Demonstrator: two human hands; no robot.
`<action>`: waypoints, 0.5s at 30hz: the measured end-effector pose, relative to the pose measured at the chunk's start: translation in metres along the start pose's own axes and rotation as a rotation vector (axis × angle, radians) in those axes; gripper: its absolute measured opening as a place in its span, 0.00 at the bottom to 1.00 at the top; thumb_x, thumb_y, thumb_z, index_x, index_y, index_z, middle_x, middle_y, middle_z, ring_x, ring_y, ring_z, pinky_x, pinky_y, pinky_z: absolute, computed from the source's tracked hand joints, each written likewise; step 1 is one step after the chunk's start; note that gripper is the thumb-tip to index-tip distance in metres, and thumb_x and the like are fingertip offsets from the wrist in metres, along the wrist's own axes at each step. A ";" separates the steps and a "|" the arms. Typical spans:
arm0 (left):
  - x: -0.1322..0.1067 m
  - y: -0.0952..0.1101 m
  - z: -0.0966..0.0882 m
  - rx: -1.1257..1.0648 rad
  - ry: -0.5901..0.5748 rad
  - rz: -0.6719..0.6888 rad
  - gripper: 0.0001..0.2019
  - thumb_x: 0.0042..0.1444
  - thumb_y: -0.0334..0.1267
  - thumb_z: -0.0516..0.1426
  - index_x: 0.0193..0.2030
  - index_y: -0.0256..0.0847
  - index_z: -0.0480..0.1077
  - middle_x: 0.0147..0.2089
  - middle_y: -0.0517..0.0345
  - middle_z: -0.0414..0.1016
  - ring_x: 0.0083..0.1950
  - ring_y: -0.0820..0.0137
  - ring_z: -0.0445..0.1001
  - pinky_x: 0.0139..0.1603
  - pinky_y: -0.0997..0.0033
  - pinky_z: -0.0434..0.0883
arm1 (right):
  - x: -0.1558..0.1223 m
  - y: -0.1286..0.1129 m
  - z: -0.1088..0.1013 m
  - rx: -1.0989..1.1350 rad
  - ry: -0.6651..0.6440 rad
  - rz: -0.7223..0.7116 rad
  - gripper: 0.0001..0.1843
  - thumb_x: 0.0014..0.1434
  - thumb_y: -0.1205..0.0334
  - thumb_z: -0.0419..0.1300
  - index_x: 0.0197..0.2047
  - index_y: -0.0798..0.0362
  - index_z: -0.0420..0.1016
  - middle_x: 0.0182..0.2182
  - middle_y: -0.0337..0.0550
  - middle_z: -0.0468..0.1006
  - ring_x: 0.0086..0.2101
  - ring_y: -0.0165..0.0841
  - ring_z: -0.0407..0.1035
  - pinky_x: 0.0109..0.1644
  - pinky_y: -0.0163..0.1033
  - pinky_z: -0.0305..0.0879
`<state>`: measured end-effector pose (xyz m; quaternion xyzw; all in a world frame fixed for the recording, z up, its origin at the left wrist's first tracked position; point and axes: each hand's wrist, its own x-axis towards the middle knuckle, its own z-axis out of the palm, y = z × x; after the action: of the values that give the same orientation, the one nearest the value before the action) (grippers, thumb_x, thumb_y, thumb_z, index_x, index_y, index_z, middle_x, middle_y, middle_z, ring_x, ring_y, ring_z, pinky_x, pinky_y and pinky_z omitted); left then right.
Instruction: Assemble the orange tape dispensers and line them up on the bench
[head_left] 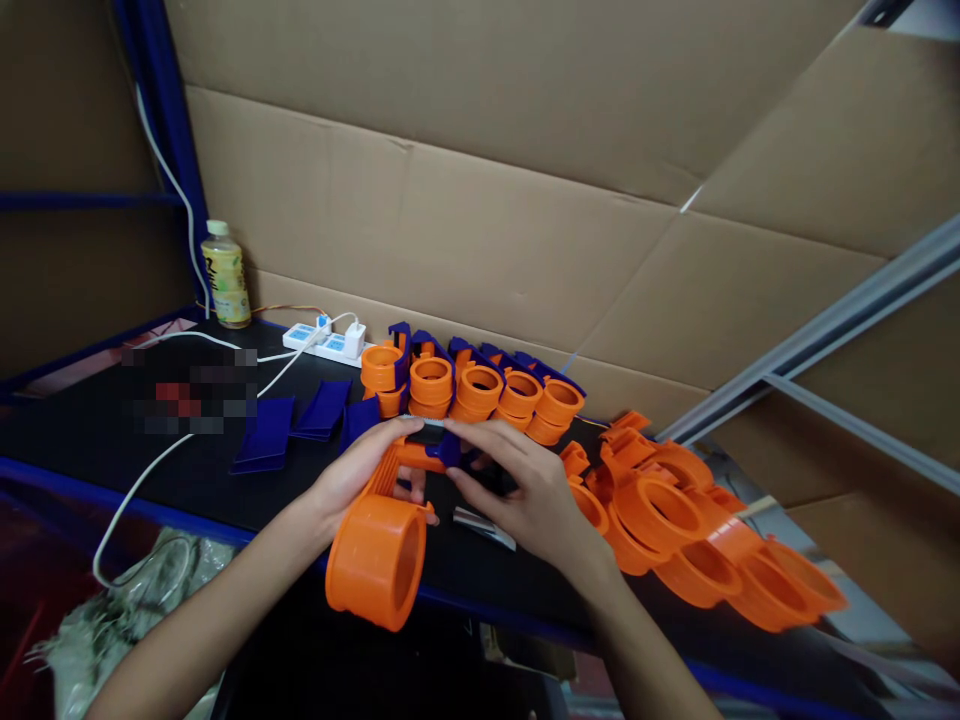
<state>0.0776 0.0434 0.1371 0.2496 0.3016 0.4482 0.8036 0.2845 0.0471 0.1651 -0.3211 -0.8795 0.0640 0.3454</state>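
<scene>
While left hand (352,465) holds dispenser (367,560), right hand (536,485) pinches it; others (478,404) stand behind.

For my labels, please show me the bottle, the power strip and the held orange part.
Bottle (226,277), head view: middle of its label.
Power strip (331,346), head view: its top face.
Held orange part (363,556), head view: outer wall of its ring.

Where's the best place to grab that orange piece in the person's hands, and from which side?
Probably the orange piece's ribbed arm, from the left, as the left hand does: it is narrower than the wide ring below, so fingers should close round it more easily. I'd keep clear of the toothed edge at the top.
</scene>
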 end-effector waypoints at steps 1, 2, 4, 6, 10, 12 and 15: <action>0.000 0.000 -0.001 -0.007 0.000 -0.024 0.13 0.56 0.47 0.64 0.40 0.39 0.74 0.20 0.57 0.73 0.18 0.70 0.71 0.27 0.60 0.80 | 0.000 0.000 0.000 0.008 0.000 0.005 0.23 0.65 0.62 0.63 0.62 0.43 0.72 0.46 0.43 0.80 0.38 0.32 0.75 0.41 0.38 0.77; 0.000 0.000 -0.001 -0.014 -0.002 -0.046 0.13 0.56 0.48 0.63 0.39 0.39 0.74 0.20 0.58 0.73 0.18 0.69 0.71 0.27 0.60 0.80 | 0.000 -0.001 -0.001 0.020 0.002 0.012 0.23 0.65 0.63 0.63 0.62 0.43 0.72 0.46 0.43 0.79 0.38 0.32 0.75 0.41 0.38 0.76; 0.001 0.000 -0.002 -0.021 -0.015 -0.067 0.13 0.57 0.48 0.63 0.39 0.40 0.73 0.19 0.59 0.71 0.18 0.69 0.71 0.27 0.60 0.80 | 0.000 -0.001 0.000 0.052 0.026 0.027 0.21 0.65 0.63 0.63 0.61 0.43 0.74 0.46 0.43 0.79 0.38 0.31 0.75 0.41 0.37 0.76; 0.002 -0.001 -0.003 -0.014 -0.025 -0.053 0.13 0.57 0.49 0.63 0.39 0.40 0.73 0.20 0.60 0.71 0.18 0.68 0.72 0.27 0.60 0.80 | 0.000 -0.001 0.000 0.063 0.055 0.041 0.20 0.65 0.63 0.64 0.59 0.43 0.75 0.47 0.42 0.79 0.38 0.31 0.76 0.43 0.38 0.76; 0.002 -0.002 -0.001 0.011 -0.023 0.005 0.13 0.59 0.48 0.61 0.39 0.40 0.72 0.21 0.60 0.71 0.18 0.70 0.71 0.27 0.60 0.80 | 0.000 -0.002 0.003 0.034 0.050 0.052 0.21 0.64 0.61 0.66 0.60 0.43 0.74 0.46 0.42 0.80 0.40 0.33 0.77 0.47 0.40 0.76; 0.000 -0.001 0.000 0.029 -0.015 0.037 0.12 0.59 0.47 0.61 0.40 0.40 0.72 0.21 0.60 0.72 0.18 0.70 0.71 0.27 0.60 0.80 | -0.001 -0.002 0.005 0.029 0.031 0.050 0.22 0.64 0.61 0.66 0.61 0.43 0.74 0.45 0.41 0.81 0.40 0.34 0.77 0.48 0.41 0.77; -0.003 0.000 0.000 0.044 -0.011 0.066 0.13 0.59 0.46 0.62 0.44 0.41 0.71 0.23 0.60 0.74 0.19 0.70 0.72 0.27 0.59 0.81 | -0.003 -0.001 0.009 0.030 0.028 0.040 0.22 0.64 0.61 0.65 0.62 0.44 0.74 0.46 0.42 0.82 0.41 0.34 0.78 0.49 0.41 0.77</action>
<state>0.0764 0.0403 0.1378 0.2797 0.2986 0.4663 0.7843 0.2800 0.0456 0.1566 -0.3345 -0.8668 0.0795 0.3611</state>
